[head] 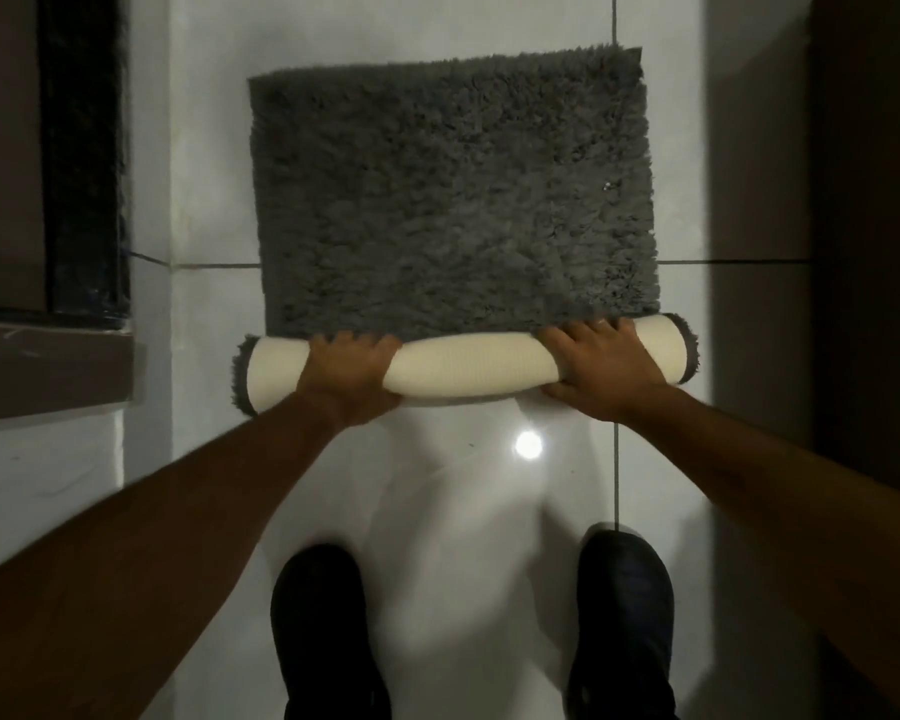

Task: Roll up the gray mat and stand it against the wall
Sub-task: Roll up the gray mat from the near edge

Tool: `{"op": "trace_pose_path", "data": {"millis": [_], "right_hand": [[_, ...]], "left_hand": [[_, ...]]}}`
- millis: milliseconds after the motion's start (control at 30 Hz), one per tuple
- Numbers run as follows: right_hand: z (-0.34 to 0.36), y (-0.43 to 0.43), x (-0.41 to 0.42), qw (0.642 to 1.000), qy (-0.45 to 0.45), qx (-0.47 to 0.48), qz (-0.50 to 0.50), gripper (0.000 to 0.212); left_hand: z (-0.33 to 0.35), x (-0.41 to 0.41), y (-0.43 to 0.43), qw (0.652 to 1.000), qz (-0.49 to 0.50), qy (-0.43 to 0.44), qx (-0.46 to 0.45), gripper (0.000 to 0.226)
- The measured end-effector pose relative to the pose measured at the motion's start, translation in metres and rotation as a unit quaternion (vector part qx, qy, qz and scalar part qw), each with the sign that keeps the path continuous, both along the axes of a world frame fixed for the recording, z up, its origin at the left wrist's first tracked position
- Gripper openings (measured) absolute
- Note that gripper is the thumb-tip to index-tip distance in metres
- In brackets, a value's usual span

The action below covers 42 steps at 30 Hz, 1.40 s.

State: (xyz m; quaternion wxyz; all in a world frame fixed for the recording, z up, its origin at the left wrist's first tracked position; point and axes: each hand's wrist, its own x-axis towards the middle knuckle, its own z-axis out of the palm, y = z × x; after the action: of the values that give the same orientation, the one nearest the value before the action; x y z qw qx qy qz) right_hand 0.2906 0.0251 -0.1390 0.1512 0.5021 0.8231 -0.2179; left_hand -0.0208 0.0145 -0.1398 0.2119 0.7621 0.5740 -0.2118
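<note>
One white tile floor [453,511] holds one gray mat [453,194], flat at the far end and rolled into a cream tube near two black shoes [328,631], because the left hand [352,374] and right hand [601,368] wrap their fingers around the roll to keep it tight.

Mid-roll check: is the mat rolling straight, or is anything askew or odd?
Slightly askew. The gray mat lies rotated against the floor's tile lines, and the rolled part slopes, its left end nearer the person. Left hand and right hand both grip it. Nothing looks torn or spilled.
</note>
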Motion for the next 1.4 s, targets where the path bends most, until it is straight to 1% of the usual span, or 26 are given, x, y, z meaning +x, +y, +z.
{"op": "trace_pose_path", "data": {"millis": [67,133,167,200,267,300,333,367,400,433,500,567,600,667,700,767,833,967,1033,1133,1167,1200,1267,1333,1367,1400], "right_hand": [[0.006,-0.003,0.005,0.996,0.017,-0.083,0.008,0.064],[0.012,-0.009,0.005,0.984,0.025,-0.175,-0.013,0.072],[0.012,-0.012,0.003,0.978,0.023,-0.206,-0.025,0.077],[0.012,-0.014,0.001,0.975,0.022,-0.217,-0.037,0.08],[0.012,-0.015,0.0,0.979,0.033,-0.191,-0.063,0.079],[0.012,-0.015,0.0,0.986,0.035,-0.148,-0.06,0.076],[0.012,-0.014,0.002,0.994,0.032,-0.094,-0.047,0.072],[0.012,-0.014,0.003,0.998,0.025,-0.041,-0.034,0.067],[0.012,-0.012,0.002,0.999,0.019,0.007,-0.034,0.062],[0.013,-0.011,0.0,0.998,0.015,0.048,-0.045,0.055],[0.011,-0.009,-0.011,0.992,0.008,0.106,-0.07,0.044],[0.011,-0.009,-0.025,0.988,0.008,0.12,-0.096,0.041],[0.011,-0.007,-0.031,0.987,0.015,0.118,-0.112,0.044],[0.011,-0.006,-0.035,0.986,0.031,0.105,-0.122,0.056],[0.01,-0.005,-0.031,0.99,0.022,0.097,-0.102,0.065],[0.008,-0.002,-0.021,0.996,-0.031,0.077,-0.042,0.085],[0.006,0.005,-0.013,0.995,-0.074,0.062,-0.007,0.095],[0.006,0.02,-0.01,0.994,-0.075,0.071,0.035,0.076],[0.008,0.015,-0.006,0.997,-0.045,0.035,0.054,0.069],[0.012,-0.007,-0.003,0.996,-0.018,-0.044,0.078,0.069],[0.012,-0.011,-0.003,0.994,-0.019,-0.065,0.087,0.069],[0.011,-0.012,-0.004,0.992,-0.02,-0.084,0.094,0.07],[0.011,0.003,-0.008,0.987,-0.018,-0.136,0.081,0.069],[0.009,0.026,-0.013,0.981,-0.02,-0.191,0.039,0.075],[0.008,0.035,-0.014,0.978,-0.024,-0.206,0.022,0.082],[0.006,0.039,-0.014,0.979,-0.023,-0.205,0.011,0.09]], "left_hand": [[0.003,0.001,-0.009,0.993,0.011,-0.009,-0.118,0.073],[0.006,0.001,-0.019,0.97,0.048,-0.017,-0.236,0.082],[0.007,0.0,-0.024,0.964,0.074,-0.018,-0.255,0.085],[0.01,-0.001,-0.032,0.967,0.092,-0.014,-0.236,0.089],[0.012,0.0,-0.055,0.993,0.082,-0.013,-0.086,0.089],[0.012,0.001,-0.071,0.998,0.054,-0.03,0.01,0.081],[0.01,0.003,-0.085,0.993,0.02,-0.063,0.1,0.068],[0.008,0.006,-0.097,0.983,-0.012,-0.095,0.155,0.058],[0.006,0.008,-0.104,0.978,-0.032,-0.106,0.179,0.055],[0.003,0.01,-0.106,0.979,-0.036,-0.095,0.177,0.057],[-0.001,0.018,-0.096,0.992,-0.016,-0.042,0.115,0.082],[-0.004,0.023,-0.077,0.997,0.001,0.014,0.071,0.105],[-0.007,0.023,-0.065,0.997,0.014,0.03,0.068,0.108],[-0.013,0.019,-0.042,0.997,0.044,0.04,0.057,0.105],[-0.015,0.017,-0.032,0.997,0.052,0.04,0.042,0.101],[-0.016,0.011,-0.018,0.998,0.053,0.024,0.017,0.095],[-0.013,0.004,-0.007,0.999,0.046,-0.003,0.005,0.089],[-0.003,-0.002,0.004,0.997,0.057,-0.05,-0.006,0.078],[0.001,-0.008,0.002,0.996,0.05,-0.065,-0.045,0.077],[0.013,-0.015,-0.01,0.986,0.045,-0.06,-0.147,0.084],[0.016,-0.015,-0.018,0.985,0.049,-0.056,-0.157,0.087],[0.02,-0.014,-0.029,0.989,0.043,-0.049,-0.134,0.088],[0.026,-0.006,-0.054,0.999,0.007,-0.051,-0.001,0.078],[0.024,0.003,-0.078,0.99,-0.024,-0.077,0.112,0.065],[0.022,0.007,-0.084,0.989,-0.026,-0.082,0.118,0.07],[0.019,0.009,-0.085,0.993,-0.021,-0.073,0.092,0.083]]}}
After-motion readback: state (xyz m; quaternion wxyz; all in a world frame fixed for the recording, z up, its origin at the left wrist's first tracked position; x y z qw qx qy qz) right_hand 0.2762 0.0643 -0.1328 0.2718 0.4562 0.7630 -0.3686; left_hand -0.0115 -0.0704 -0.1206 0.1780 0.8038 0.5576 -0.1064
